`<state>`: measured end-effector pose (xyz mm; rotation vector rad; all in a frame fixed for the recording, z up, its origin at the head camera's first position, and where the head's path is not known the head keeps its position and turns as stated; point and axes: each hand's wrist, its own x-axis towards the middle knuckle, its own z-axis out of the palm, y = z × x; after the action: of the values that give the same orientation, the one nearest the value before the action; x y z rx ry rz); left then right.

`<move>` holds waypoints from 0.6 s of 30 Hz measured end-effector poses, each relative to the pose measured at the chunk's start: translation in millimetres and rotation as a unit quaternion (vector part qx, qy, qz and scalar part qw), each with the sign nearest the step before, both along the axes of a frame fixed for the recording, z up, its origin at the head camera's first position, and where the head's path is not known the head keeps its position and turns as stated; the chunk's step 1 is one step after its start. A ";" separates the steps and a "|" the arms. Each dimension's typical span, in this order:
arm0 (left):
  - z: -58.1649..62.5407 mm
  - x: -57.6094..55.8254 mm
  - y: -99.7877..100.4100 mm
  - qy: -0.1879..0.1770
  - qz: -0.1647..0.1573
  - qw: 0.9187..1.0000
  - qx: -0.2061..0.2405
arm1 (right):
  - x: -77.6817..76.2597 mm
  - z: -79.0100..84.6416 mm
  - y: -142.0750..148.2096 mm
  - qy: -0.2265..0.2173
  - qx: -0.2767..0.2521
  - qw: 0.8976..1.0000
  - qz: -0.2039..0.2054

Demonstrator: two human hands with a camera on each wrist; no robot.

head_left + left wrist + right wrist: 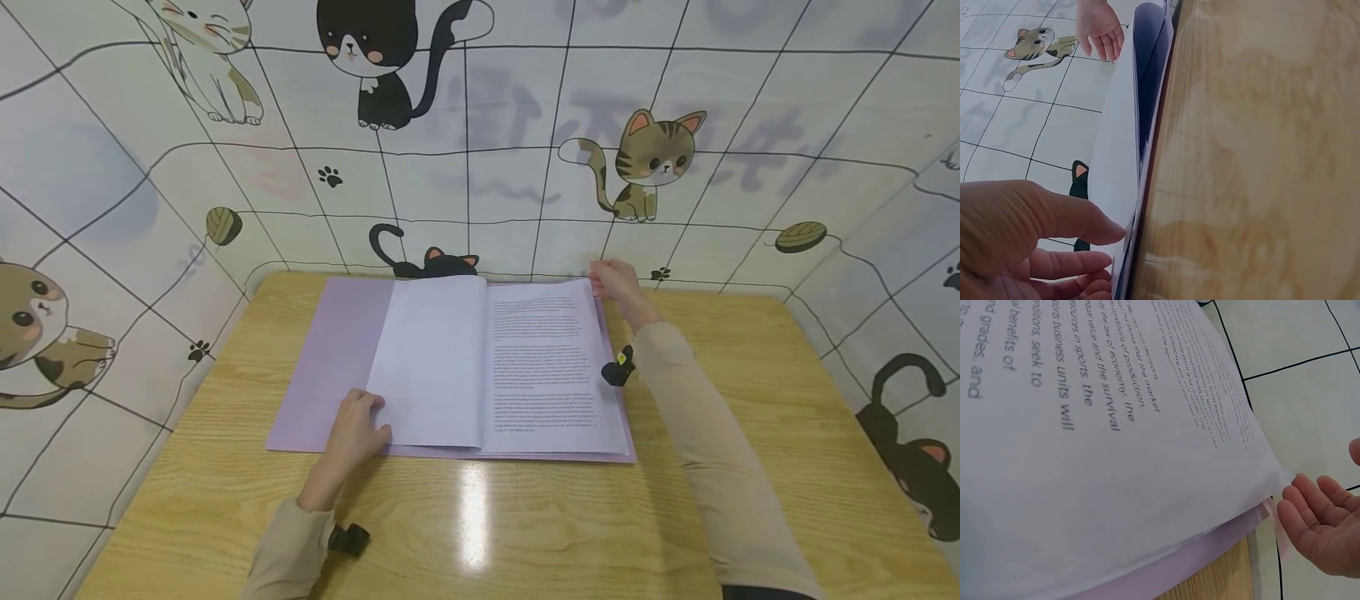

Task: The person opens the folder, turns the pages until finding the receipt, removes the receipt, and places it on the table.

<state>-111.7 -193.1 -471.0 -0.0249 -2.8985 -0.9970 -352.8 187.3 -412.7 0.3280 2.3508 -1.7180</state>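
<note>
An open folder (347,333) with a light purple cover lies on the table, holding loose-looking white sheets. Its left-hand page (431,362) is blank; the right-hand page (543,367) carries printed text. My left hand (354,429) rests at the lower left of the blank page, thumb apart from the fingers. In the left wrist view, the thumb (1094,222) reaches the paper near its edge. At the top right corner of the printed page, my right hand (618,287) touches the paper. The right wrist view has its fingertips (1291,512) against the slightly lifted corner, thumb held away.
The folder lies toward the back of a glossy wooden table (555,533), close to the wall covering (510,183) printed with cats and grid lines. Dark wrist devices, one on the left (349,540) and one on the right (618,367), stick out from the beige sleeves.
</note>
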 end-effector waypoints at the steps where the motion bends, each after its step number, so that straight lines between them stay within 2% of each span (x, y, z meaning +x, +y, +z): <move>1: -0.8 -0.1 -0.5 0.001 -0.001 1.000 0.001 | -0.4 -0.3 0.1 0.001 0.001 1.000 0.001; 18: 2.7 -0.6 -0.7 -0.013 0.003 1.000 0.002 | -2.0 -0.2 3.0 -0.008 0.011 1.000 0.008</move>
<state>-112.3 -193.8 -468.3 -0.0027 -2.9176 -1.0106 -354.8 190.3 -412.9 0.3250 2.3561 -1.6782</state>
